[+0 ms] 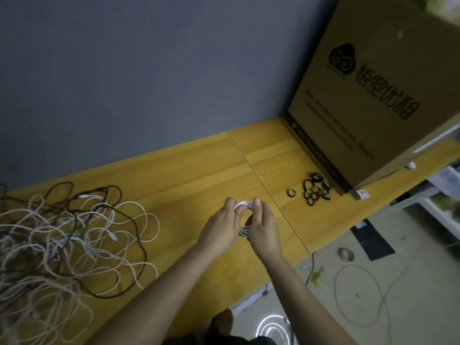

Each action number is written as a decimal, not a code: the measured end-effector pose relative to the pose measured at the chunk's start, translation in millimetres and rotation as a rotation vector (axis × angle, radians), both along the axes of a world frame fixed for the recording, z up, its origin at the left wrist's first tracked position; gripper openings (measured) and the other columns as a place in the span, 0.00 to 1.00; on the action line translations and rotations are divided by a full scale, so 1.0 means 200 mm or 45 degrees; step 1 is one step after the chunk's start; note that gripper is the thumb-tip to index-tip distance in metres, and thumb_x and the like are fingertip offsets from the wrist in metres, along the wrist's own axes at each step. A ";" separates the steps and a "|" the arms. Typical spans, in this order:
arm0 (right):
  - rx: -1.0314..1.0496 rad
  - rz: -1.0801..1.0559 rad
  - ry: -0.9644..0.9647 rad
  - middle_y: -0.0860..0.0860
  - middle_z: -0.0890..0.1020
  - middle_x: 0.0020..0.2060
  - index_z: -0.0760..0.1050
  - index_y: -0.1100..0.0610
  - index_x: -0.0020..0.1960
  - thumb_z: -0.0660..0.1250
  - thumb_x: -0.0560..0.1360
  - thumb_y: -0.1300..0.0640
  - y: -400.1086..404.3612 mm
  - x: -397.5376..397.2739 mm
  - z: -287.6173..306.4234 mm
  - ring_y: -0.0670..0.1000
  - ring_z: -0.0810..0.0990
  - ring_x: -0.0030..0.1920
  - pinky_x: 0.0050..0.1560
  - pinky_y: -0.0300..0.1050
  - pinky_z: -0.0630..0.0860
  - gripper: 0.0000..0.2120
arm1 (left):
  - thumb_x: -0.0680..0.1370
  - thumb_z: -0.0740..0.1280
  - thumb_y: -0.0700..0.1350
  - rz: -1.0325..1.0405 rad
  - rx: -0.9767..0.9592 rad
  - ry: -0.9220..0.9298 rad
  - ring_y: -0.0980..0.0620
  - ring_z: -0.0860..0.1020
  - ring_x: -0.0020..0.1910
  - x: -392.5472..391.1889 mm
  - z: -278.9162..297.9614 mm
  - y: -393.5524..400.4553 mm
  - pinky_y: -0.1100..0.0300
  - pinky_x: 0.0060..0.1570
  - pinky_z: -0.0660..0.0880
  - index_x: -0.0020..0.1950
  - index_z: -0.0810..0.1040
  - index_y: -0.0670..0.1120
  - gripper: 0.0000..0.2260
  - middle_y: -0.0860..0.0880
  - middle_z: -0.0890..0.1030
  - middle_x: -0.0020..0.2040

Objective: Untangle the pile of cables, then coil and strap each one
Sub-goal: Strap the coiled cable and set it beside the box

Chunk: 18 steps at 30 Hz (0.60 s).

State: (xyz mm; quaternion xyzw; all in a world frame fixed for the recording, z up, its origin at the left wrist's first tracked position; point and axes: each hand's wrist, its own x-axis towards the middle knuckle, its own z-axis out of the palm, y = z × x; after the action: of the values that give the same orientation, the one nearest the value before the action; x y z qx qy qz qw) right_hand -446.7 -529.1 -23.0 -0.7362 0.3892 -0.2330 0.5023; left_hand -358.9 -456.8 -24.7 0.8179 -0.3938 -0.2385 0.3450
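A small coil of white cable (242, 205) is held above the wooden table (194, 170) between both hands. My left hand (221, 226) grips its left side and my right hand (261, 227) grips its right side, thumbs on the top of the ring. The lower part of the coil is hidden behind my palms. A large tangled pile of white and dark cables (64, 247) covers the table's left end. A cluster of black straps (314, 191) lies on the table at the right, with one strap (291, 192) lying apart to its left.
A tall cardboard box (368, 95) stands at the table's right end, behind the straps. A grey wall (149, 70) runs along the back. On the floor at the right lie a loose thin cable loop (358, 295) and a roll of tape (346, 253).
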 end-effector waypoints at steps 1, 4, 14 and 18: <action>-0.003 -0.001 0.019 0.48 0.74 0.28 0.73 0.54 0.47 0.50 0.80 0.43 -0.06 -0.01 -0.01 0.42 0.71 0.27 0.28 0.37 0.65 0.19 | 0.81 0.47 0.58 -0.009 0.008 0.045 0.48 0.73 0.31 -0.01 -0.01 -0.04 0.53 0.29 0.64 0.48 0.61 0.49 0.14 0.52 0.71 0.33; 0.026 0.038 0.076 0.48 0.74 0.27 0.75 0.54 0.50 0.54 0.82 0.47 -0.20 -0.04 -0.05 0.42 0.71 0.25 0.26 0.35 0.65 0.14 | 0.81 0.48 0.61 -0.090 0.035 0.205 0.54 0.79 0.29 -0.01 -0.04 -0.14 0.53 0.35 0.73 0.48 0.62 0.51 0.14 0.52 0.75 0.33; 0.096 -0.279 0.270 0.47 0.73 0.26 0.76 0.53 0.49 0.54 0.81 0.43 -0.94 -0.43 -0.31 0.41 0.71 0.25 0.28 0.38 0.65 0.18 | 0.84 0.52 0.50 -0.082 0.211 0.264 0.51 0.78 0.47 -0.01 -0.31 -0.70 0.50 0.49 0.76 0.56 0.72 0.49 0.10 0.53 0.78 0.50; 0.085 -0.125 0.387 0.48 0.76 0.32 0.75 0.54 0.52 0.54 0.81 0.46 -1.32 -0.48 -0.43 0.47 0.74 0.33 0.30 0.41 0.66 0.16 | 0.83 0.56 0.44 -0.026 0.308 0.127 0.49 0.77 0.51 -0.03 -0.44 -1.06 0.51 0.49 0.75 0.57 0.74 0.47 0.09 0.50 0.78 0.55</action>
State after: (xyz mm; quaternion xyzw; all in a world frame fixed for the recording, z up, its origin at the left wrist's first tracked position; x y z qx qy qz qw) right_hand -542.3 -792.8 -108.9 -0.7261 0.5036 -0.1300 0.4497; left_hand -364.2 -669.0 -112.7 0.8365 -0.3528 -0.3283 0.2606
